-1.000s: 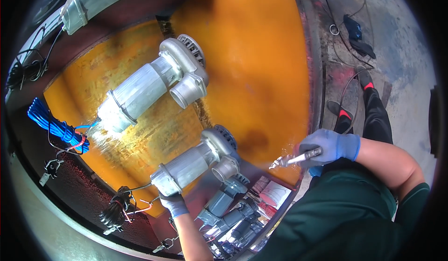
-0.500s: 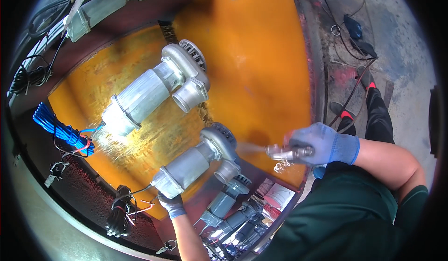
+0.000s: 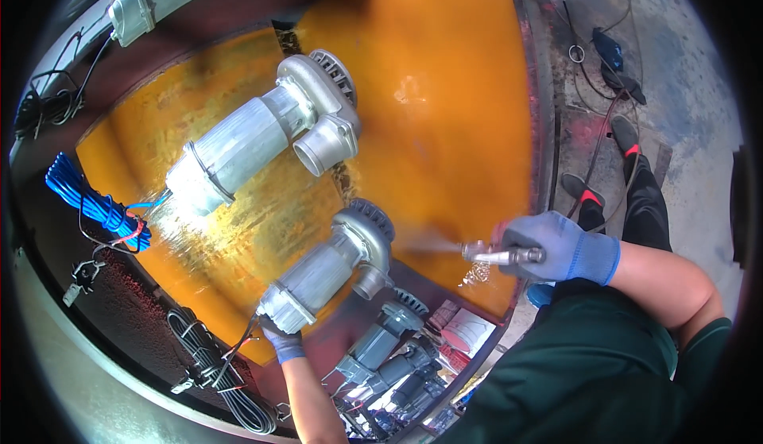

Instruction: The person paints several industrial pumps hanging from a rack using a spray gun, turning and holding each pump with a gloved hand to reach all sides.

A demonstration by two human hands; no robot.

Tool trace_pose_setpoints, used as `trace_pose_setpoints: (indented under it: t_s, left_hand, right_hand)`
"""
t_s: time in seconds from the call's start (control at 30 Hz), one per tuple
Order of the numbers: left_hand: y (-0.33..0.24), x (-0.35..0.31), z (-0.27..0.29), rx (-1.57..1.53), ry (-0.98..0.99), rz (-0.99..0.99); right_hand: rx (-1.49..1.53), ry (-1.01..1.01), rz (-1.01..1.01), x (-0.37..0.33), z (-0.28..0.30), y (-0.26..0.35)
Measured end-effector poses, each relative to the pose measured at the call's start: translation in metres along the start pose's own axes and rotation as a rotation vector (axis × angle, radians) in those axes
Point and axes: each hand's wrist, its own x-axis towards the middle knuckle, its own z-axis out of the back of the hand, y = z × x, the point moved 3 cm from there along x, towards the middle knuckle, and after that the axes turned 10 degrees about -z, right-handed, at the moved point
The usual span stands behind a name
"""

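Note:
My right hand (image 3: 544,247), in a blue-grey glove, is closed round a metal spray gun (image 3: 502,254). A pale mist (image 3: 429,241) streams from its nozzle leftward to the flanged end of a grey submersible pump (image 3: 318,276). My left hand (image 3: 282,341), gloved too, grips this pump at its cable end from beneath; the body hides its fingers. Behind it a larger silver pump (image 3: 238,152) lies on the orange sheet, its round outlet toward me. A black cable coil (image 3: 214,372) hangs beside my left hand, tied to the nearer pump's cable.
The orange-coated sheet (image 3: 445,86) lies inside a dark red metal frame. A blue cable bundle (image 3: 99,206) hangs at the left. Another pump (image 3: 163,3) rests at the far left edge. Grey pumps (image 3: 377,341) stand below at the front. A hose (image 3: 600,146) trails across the concrete floor.
The nearer pump has turned slightly and shifted left with my left hand. Its cable coil has swung out and hangs lower. The spray gun has moved slightly right, still spraying.

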Motion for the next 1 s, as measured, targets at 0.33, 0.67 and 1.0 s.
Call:
trace_pose_setpoints:
  t_s: [0.33,0.67,1.0]
  left_hand:
    - [0.016,0.006,0.007,-0.156,0.146,0.046]
    - [0.018,0.009,0.007,0.015,-0.192,-0.052]
    - [0.033,-0.003,-0.048,-0.178,-0.143,-0.250]
  right_hand:
    - [0.016,-0.168,0.134,0.009,-0.006,0.026]
    - [-0.344,0.118,0.219,-0.008,-0.023,0.065]
    - [-0.434,-0.337,0.359,-0.013,-0.018,0.163]
